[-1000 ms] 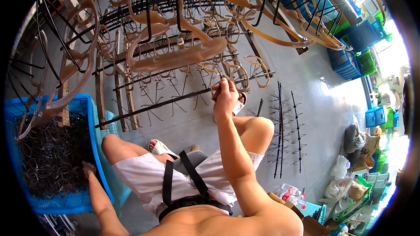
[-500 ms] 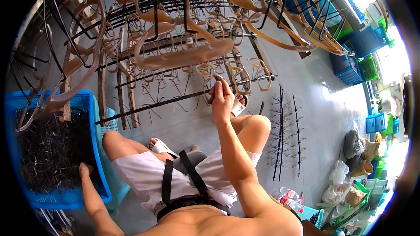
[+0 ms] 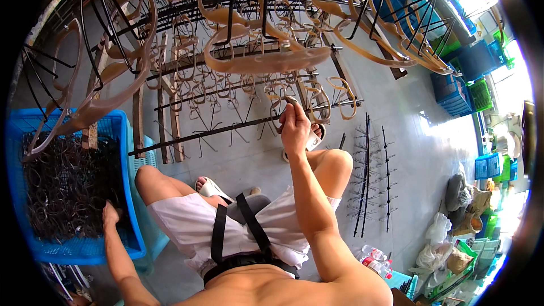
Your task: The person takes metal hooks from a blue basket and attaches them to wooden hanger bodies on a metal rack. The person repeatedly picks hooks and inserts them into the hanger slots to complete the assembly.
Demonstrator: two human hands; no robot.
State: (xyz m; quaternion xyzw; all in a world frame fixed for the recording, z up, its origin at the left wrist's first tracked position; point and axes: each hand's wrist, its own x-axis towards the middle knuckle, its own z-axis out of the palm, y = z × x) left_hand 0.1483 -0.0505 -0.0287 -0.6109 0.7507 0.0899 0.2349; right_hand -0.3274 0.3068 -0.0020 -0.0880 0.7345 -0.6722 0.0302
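Note:
My right hand (image 3: 296, 130) is raised in front of me with its fingers pinched. Something small and shiny shows at the fingertips, too small to name. They are beside the near rack bar (image 3: 226, 128) with its thin wire prongs, close to amber eyeglass frames (image 3: 319, 103) hanging at the bar's right end. My left hand (image 3: 110, 215) reaches over the right side of a blue plastic basket (image 3: 123, 153), at a heap of dark eyeglass frames (image 3: 71, 192). Its fingertips are lost against the dark heap.
Large amber eyeglass frames (image 3: 272, 61) on black wire prongs hang close overhead. Two loose pronged rods (image 3: 365, 175) lie on the grey floor to the right. Plastic bottles (image 3: 377, 260), bags (image 3: 439, 228) and blue and green crates (image 3: 488, 166) stand along the right side.
The overhead frames have shifted rightward in the view. My right hand has moved slightly right and down, staying by the bar. My left hand has shifted slightly up at the basket.

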